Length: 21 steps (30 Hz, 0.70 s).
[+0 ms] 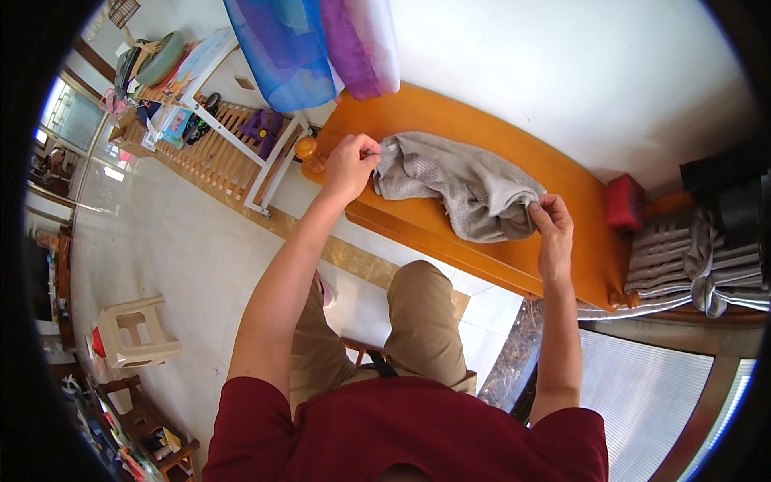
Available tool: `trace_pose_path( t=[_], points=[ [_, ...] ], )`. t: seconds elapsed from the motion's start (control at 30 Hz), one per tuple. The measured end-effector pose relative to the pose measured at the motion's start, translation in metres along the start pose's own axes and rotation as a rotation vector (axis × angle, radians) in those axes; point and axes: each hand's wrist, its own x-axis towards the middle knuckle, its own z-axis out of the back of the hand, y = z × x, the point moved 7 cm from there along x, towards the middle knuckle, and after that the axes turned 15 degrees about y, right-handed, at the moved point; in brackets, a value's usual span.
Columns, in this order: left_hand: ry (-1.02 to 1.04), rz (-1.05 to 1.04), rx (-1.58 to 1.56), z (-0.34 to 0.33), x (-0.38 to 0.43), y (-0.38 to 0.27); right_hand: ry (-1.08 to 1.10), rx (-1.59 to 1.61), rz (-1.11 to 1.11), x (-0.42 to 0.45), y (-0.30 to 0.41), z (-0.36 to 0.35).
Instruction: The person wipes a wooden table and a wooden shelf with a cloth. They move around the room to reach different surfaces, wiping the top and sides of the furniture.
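A crumpled grey cloth, towel-like in texture, is spread across the orange wooden table in front of me. My left hand pinches its left end between thumb and fingers. At the opposite end, my right hand grips a bunched corner. The middle of the cloth sags in folds onto the tabletop, and a paler patch shows near its left side. Just left of my left hand stands a small orange-brown jar or turned knob; which one, I cannot tell.
A blue and purple sheer curtain hangs over the table's far left. A red box sits by the right end, near a gathered striped curtain. Leftward are a slatted rack with belongings and a beige plastic stool.
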Motion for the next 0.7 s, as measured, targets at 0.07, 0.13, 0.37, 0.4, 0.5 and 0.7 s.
trace_pose_path(
  t=[0.07, 0.13, 0.37, 0.4, 0.5, 0.7],
  points=[
    [-0.045, -0.009, 0.027, -0.005, -0.004, -0.009, -0.028, -0.051, -0.14, -0.006, -0.016, 0.019],
    [-0.074, -0.055, -0.027, -0.012, -0.004, -0.012, -0.053, -0.119, -0.25, -0.009, -0.024, 0.019],
    [-0.137, -0.002, 0.083, -0.014, -0.003, 0.0, 0.228, -0.894, 0.152, -0.012, 0.031, -0.106],
    [-0.16, -0.044, 0.045, -0.013, -0.005, -0.003, 0.189, -1.086, 0.388, -0.013, 0.04, -0.128],
    [-0.157, -0.106, -0.426, -0.011, -0.007, -0.005, 0.176, -1.338, 0.403, 0.004, 0.004, -0.128],
    [-0.168, 0.041, -0.798, 0.007, -0.037, -0.005, 0.068, -0.096, -0.234, 0.017, 0.006, -0.026]
  ],
)
